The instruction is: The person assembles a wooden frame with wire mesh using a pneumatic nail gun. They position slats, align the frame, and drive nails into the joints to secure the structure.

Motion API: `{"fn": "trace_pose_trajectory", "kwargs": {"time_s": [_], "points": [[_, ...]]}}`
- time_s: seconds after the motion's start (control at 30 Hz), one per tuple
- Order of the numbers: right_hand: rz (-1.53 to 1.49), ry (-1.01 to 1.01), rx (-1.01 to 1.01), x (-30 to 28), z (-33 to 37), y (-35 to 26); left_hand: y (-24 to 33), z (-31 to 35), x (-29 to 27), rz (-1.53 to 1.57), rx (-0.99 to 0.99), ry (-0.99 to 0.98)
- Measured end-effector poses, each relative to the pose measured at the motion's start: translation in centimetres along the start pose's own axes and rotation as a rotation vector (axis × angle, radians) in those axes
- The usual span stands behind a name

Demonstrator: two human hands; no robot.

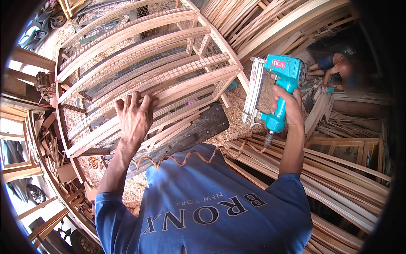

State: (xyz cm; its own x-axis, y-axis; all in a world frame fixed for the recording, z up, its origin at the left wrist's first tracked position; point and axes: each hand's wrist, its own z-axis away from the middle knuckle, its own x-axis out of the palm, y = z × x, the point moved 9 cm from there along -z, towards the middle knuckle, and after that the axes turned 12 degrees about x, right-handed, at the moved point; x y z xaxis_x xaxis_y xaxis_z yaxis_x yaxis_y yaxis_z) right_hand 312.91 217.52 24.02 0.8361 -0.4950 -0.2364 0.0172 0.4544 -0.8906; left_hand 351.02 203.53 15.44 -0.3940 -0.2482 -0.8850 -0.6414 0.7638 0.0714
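In front of me stands a slatted wooden frame (169, 89) with wire mesh (105, 99) stretched over it, like a cage. My left hand (135, 114) lies over its near side, fingers bent across a rail and the mesh; the thumb is hidden. On the right, my right hand (288, 101) is wrapped round the handle of a teal air staple gun (284, 70). The gun is raised beside the frame's right end, apart from it, with its silver magazine on the left. A coiled orange air hose (190, 155) runs left from the fitting under the handle.
Long wooden strips (334, 186) are stacked at the right, and more planks (279, 25) lie at the far right. Another person (336, 65) bends over timber there. A dark board (211, 122) lies under the frame's near edge. Sawdust (239, 110) covers the floor.
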Motion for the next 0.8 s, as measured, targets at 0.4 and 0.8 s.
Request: {"fn": "trace_pose_trajectory", "kwargs": {"time_s": [0.4, 0.8], "points": [[-0.045, -0.059, -0.017, 0.8, -0.5, -0.3, 0.6, 0.3, 0.7, -0.047, 0.052, -0.074], [0.087, -0.065, -0.064, 1.9, -1.1, -1.9, 0.2, 0.2, 1.3, -0.003, 0.086, -0.156]]}}
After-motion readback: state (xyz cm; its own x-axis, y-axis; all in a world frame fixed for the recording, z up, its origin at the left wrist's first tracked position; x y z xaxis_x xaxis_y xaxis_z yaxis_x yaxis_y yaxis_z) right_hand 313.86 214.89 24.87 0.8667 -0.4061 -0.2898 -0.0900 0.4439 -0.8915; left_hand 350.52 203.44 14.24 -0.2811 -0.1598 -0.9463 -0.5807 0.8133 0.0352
